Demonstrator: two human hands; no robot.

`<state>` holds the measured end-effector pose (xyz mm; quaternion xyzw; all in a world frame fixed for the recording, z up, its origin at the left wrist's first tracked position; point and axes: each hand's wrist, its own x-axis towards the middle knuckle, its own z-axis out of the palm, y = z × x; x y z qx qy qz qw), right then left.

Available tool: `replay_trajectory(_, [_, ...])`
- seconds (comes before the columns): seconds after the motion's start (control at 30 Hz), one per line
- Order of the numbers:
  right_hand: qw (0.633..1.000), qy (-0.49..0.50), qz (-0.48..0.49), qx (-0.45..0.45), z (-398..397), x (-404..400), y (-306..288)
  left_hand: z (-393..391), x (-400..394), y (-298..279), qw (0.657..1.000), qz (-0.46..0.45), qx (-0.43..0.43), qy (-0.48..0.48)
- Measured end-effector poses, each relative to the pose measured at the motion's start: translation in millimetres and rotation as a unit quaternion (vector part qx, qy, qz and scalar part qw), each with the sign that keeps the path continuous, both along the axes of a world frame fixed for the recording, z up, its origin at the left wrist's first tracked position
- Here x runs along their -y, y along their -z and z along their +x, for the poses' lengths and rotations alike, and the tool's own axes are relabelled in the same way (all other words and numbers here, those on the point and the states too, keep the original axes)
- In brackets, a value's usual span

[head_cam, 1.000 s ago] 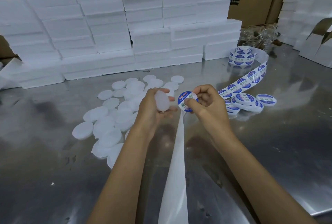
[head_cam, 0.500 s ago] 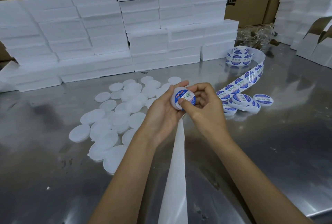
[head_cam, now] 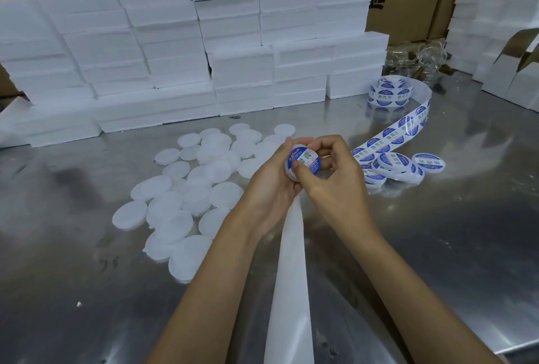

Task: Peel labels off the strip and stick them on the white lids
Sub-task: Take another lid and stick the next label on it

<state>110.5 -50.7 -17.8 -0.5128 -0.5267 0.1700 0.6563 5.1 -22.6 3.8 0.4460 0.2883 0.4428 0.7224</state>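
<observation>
Since a second ago, label has gone from apart onto lid. Left hand fingers curl round white lid above table; right hand thumb presses blue-white round label, fingers curled.

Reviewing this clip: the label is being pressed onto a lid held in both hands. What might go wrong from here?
1. The round blue-and-white label could set crooked or creased: the right hand presses it with the thumb while the left hand holds the white plastic lid in the air.
2. The bare white backing strip hangs under the hands and may snag or drag the printed label strip.
</observation>
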Motion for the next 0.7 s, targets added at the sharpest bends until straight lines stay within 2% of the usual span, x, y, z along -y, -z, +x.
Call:
replay_trajectory(0.07, [0.999, 0.026, -0.007, 0.036, 1.3, -1.8, 1.6, -1.1, -0.2, -0.3, 1.000, -0.013, 0.020, -0.007])
replay_trajectory(0.23, [0.995, 0.063, -0.051, 0.055, 6.5, -3.5, 4.9, -1.1, 1.8, -2.0, 0.995, -0.053, 0.087, -0.008])
replay_trajectory(0.4, [0.968, 0.107, -0.091, 0.208, 5.5, 1.9, 8.2, -0.4, 4.6, -7.9, 0.991, -0.050, 0.126, 0.016])
replay_trajectory(0.6, [0.973, 0.100, -0.059, 0.201, 14.8, -1.0, 6.7, 1.7, 9.3, -8.4, 0.991, -0.059, 0.116, 0.029])
replay_trajectory(0.7, [0.962, 0.123, -0.089, 0.226, 11.9, 2.0, 6.1, 4.0, 9.8, -9.0, 0.991, -0.059, 0.118, 0.032])
